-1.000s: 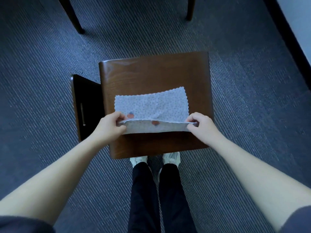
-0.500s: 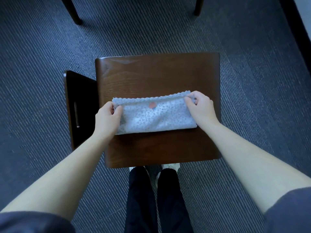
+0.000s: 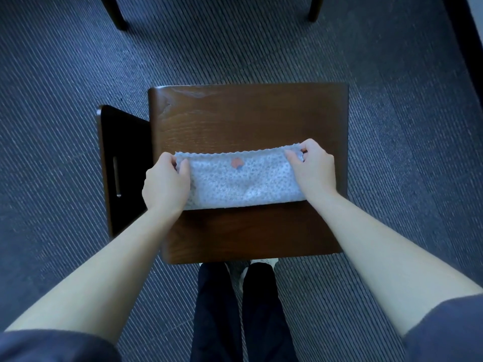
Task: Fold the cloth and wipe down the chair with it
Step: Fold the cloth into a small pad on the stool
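A pale blue patterned cloth with a scalloped edge and a small red mark lies folded in half on the dark brown wooden chair seat. My left hand pinches the cloth's left end at the far corner. My right hand pinches the right end, fingers curled over the far corner. The fold runs along the near side; the two loose edges meet at the far side. The chair's backrest hangs off to the left of the seat.
Striped dark grey carpet surrounds the chair. Two dark furniture legs stand on the carpet at the top. A dark baseboard runs along the upper right. My legs and white shoes are just below the seat's near edge.
Both hands carried the near edge of the cloth up and over to the far edge, folding it in half. The hands now hold the far corners.
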